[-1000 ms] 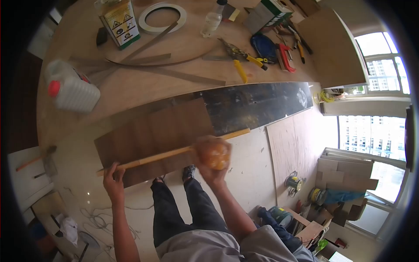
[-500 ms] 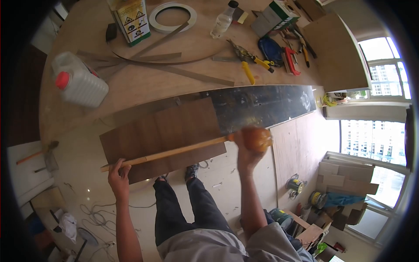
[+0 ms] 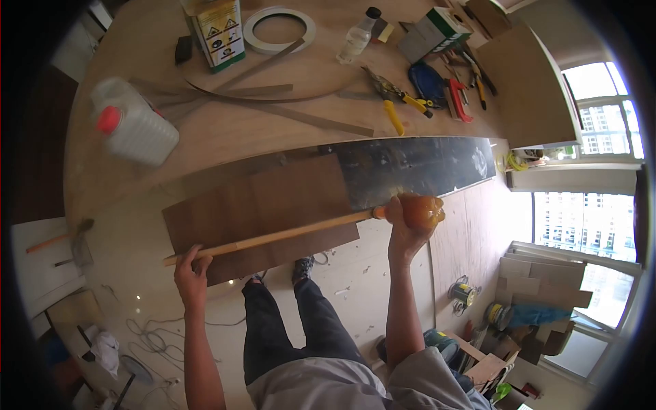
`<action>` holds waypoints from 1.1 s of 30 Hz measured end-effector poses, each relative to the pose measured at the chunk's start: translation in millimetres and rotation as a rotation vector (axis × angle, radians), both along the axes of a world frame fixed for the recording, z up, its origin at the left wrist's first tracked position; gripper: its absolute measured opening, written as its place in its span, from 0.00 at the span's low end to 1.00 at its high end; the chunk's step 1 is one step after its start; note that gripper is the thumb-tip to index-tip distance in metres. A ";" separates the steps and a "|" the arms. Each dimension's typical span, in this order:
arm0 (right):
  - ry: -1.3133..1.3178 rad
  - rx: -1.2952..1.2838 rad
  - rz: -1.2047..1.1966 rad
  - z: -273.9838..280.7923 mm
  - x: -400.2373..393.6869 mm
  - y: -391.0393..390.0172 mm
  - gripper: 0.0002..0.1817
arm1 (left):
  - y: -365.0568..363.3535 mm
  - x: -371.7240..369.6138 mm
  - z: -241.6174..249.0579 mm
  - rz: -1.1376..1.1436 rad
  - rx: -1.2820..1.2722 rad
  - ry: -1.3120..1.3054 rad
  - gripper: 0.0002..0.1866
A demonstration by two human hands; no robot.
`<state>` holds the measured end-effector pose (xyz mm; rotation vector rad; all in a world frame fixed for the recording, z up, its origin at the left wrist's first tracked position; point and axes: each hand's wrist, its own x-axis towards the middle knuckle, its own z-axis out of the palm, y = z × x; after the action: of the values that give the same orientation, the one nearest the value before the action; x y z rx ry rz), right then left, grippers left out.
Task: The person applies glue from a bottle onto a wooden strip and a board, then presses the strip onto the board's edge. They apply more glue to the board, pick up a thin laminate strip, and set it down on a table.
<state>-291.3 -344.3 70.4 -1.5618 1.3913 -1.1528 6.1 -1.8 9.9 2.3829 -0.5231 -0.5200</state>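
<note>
A long, narrow wooden strip [image 3: 294, 236] runs across in front of me, over a brown board [image 3: 266, 198]. Near its left end, my left hand [image 3: 191, 273] is closed around it, thumb on one side and fingers on the other. My right hand [image 3: 404, 239] grips a plastic bottle of amber liquid [image 3: 424, 212], probably glue, tipped on its side. The bottle's orange neck [image 3: 380, 213] points left, right at the strip's right end. Beyond the board lies a dark, stained panel [image 3: 410, 160] along the table edge.
On the wooden table [image 3: 260, 133] are a white jug with a red cap [image 3: 140, 126], thin edging strips [image 3: 307, 117], a tape roll [image 3: 309, 41], a clear bottle [image 3: 355, 41], pliers [image 3: 393, 89] and a red clamp [image 3: 459, 102]. Cables [image 3: 160, 338] lie on the floor.
My right hand has moved right with the bottle, along to the strip's right end. The left hand keeps its hold on the strip. The whole view has shifted slightly.
</note>
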 end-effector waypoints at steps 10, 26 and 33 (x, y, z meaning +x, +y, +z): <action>0.028 -0.030 0.343 6.1 90.3 102.6 0.37 | 23.4 9.5 3.0 0.092 -0.025 -0.062 0.30; -0.189 0.162 0.155 -8.9 108.6 128.9 0.31 | 71.6 45.2 -15.1 0.255 -0.262 0.326 0.34; -0.080 0.135 0.226 -1.6 120.5 142.0 0.33 | 78.6 51.5 -55.5 0.225 -0.331 0.345 0.27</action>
<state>-170.8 -202.3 68.8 -1.5165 1.1816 -0.9550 57.6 76.9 -45.5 1.9513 -0.1668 -0.6672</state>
